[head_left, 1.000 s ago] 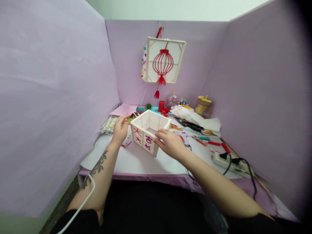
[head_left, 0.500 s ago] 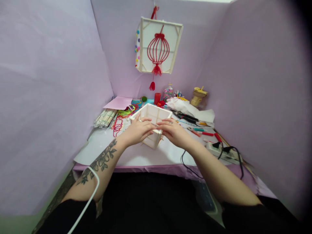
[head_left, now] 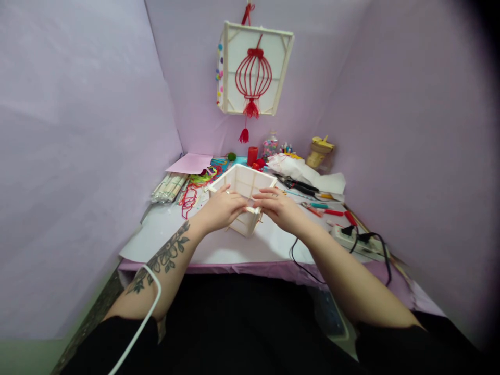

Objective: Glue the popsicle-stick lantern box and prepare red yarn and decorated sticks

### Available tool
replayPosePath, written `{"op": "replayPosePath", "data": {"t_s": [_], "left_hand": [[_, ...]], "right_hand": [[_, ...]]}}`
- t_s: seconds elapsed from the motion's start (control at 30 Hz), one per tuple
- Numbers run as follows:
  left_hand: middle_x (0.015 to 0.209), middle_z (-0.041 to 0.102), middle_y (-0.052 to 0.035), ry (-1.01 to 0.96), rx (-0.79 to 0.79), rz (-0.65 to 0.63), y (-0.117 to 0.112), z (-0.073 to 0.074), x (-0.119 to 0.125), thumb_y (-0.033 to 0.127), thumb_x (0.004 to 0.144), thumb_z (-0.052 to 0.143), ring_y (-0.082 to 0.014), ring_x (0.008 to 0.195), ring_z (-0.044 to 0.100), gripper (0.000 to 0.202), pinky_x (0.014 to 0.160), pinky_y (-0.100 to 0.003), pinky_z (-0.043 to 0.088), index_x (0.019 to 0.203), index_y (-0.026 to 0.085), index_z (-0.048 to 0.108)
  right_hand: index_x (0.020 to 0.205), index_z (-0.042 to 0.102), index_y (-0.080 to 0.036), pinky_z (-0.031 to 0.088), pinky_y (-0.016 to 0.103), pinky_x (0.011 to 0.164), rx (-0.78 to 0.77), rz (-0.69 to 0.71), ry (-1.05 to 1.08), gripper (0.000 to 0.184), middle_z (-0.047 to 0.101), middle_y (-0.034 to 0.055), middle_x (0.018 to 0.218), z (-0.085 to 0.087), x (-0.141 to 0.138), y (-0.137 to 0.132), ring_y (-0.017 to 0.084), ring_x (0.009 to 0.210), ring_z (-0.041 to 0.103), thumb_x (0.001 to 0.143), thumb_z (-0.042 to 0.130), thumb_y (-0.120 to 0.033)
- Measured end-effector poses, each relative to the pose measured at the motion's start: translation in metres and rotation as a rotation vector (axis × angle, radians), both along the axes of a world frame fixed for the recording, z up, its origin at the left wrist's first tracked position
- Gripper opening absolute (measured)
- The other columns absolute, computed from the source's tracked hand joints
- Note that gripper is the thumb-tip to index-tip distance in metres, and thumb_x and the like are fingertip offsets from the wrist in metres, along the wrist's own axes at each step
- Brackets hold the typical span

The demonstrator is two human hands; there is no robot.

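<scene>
A white paper-covered box lantern (head_left: 245, 178) with thin wooden sticks stands open side up on the table, one corner toward me. My left hand (head_left: 222, 209) lies over its near left rim, fingers bent and tips at the near corner. On the other side, my right hand (head_left: 280, 209) rests along the near right rim, with its fingertips meeting the same corner. Both hands grip the rim, thumbs lower on the outer walls. Exactly what the fingertips press at the corner is too small to make out.
A finished lantern (head_left: 253, 73) with a red design and tassel hangs above. Behind lie bagged sticks (head_left: 169, 187), red cord (head_left: 189, 202), a red candle-like cylinder (head_left: 252, 155) and crumpled white paper (head_left: 308, 172). Black-handled pliers (head_left: 300, 186) and a power strip (head_left: 355, 242) are at right.
The fingers of my left hand have drawn back a little from the near corner, opening a small gap between the hands. The lantern stays in about the same place.
</scene>
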State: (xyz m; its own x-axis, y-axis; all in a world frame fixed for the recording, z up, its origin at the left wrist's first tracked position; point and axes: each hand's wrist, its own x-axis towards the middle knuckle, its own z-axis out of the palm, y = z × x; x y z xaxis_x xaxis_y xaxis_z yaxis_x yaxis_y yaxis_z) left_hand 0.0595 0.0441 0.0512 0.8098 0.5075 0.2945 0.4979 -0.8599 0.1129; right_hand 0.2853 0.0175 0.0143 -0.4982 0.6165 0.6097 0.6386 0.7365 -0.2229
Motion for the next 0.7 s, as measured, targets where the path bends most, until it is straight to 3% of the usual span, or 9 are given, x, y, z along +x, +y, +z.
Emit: {"op": "replayPosePath", "data": {"t_s": [0.27,0.47,0.7], "left_hand": [[0.097,0.073,-0.0074,-0.015,0.065,0.045,0.0,-0.002,0.004,0.028,0.096,0.045,-0.0224,0.094,0.066,0.026,0.093,-0.041,0.042,0.098,0.016,0.068],[0.1,0.074,-0.0076,-0.016,0.082,0.1,-0.001,-0.002,0.007,0.029,0.096,0.045,-0.0233,0.095,0.067,0.027,0.082,-0.036,0.048,0.102,0.017,0.068],[0.102,0.074,-0.0078,0.023,0.082,0.092,0.0,-0.001,0.01,0.028,0.095,0.046,-0.0238,0.096,0.067,0.026,0.082,-0.036,0.049,0.1,0.016,0.068]], "right_hand": [[0.1,0.072,-0.022,0.045,0.05,0.103,-0.098,0.136,0.066,0.024,0.067,0.0106,0.122,0.003,0.009,0.017,0.026,0.128,0.052,0.092,0.05,-0.017],[0.122,0.063,-0.025,0.033,0.051,0.112,-0.203,0.243,0.03,0.036,0.054,0.0096,0.141,0.016,0.016,0.012,0.023,0.139,0.038,0.09,0.051,-0.015],[0.109,0.067,-0.026,0.04,0.049,0.109,-0.2,0.223,0.084,0.023,0.066,0.0077,0.125,0.011,0.012,0.011,0.022,0.128,0.052,0.09,0.056,-0.021]]}}
